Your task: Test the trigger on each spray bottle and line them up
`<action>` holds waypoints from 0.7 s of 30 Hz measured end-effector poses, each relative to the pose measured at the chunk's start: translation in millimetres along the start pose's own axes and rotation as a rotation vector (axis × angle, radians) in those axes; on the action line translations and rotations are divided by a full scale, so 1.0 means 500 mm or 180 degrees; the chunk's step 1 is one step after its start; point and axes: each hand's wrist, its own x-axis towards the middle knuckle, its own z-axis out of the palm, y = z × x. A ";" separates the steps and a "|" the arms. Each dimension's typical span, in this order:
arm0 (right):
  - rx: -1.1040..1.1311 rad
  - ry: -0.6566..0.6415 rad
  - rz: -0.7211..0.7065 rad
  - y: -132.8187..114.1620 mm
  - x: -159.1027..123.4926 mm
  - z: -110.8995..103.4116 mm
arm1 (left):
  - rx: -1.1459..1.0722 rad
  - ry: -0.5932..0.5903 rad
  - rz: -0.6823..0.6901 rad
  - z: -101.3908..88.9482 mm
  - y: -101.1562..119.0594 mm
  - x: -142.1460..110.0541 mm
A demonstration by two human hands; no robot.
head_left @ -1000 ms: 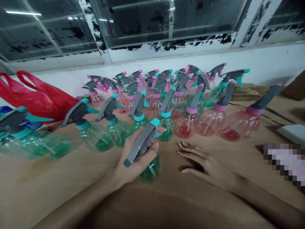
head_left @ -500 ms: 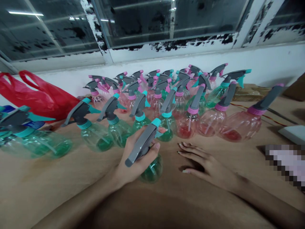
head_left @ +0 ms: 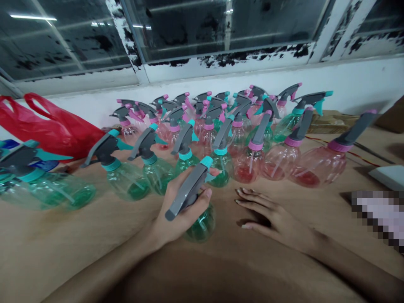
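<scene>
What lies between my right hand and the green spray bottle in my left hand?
In the head view, only bare tabletop, with shadow near the right hand, lies between it and the green spray bottle.

Held bottle (head_left: 202, 226): green | spray head (head_left: 188, 190): grey (turquoise nozzle (head_left: 206, 162)) | bag (head_left: 67, 134): red

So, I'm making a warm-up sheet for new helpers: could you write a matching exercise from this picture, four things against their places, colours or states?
Column one
1. left hand
2. right hand
3. plastic bag
4. rightmost bottle

Column two
a. pinkish, with a pink collar
b. open, holding nothing
c. red, at the left of the picture
d. gripping a green spray bottle

Right pairs: 1-d, 2-b, 3-c, 4-a.
</scene>
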 end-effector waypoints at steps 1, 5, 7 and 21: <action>0.0025 0.0014 0.0005 -0.001 0.000 -0.001 | -0.0013 -0.0013 -0.0014 0.000 0.000 0.000; 0.0094 -0.0009 0.0055 -0.005 0.001 -0.004 | -0.0026 -0.0020 -0.0063 0.000 0.000 0.000; 0.0062 -0.0047 0.0070 -0.005 0.001 -0.005 | -0.0014 -0.0013 -0.0067 0.001 0.000 0.000; -0.0112 -0.0059 0.0018 -0.002 -0.001 -0.002 | -0.0079 0.0001 -0.0004 0.000 0.000 0.004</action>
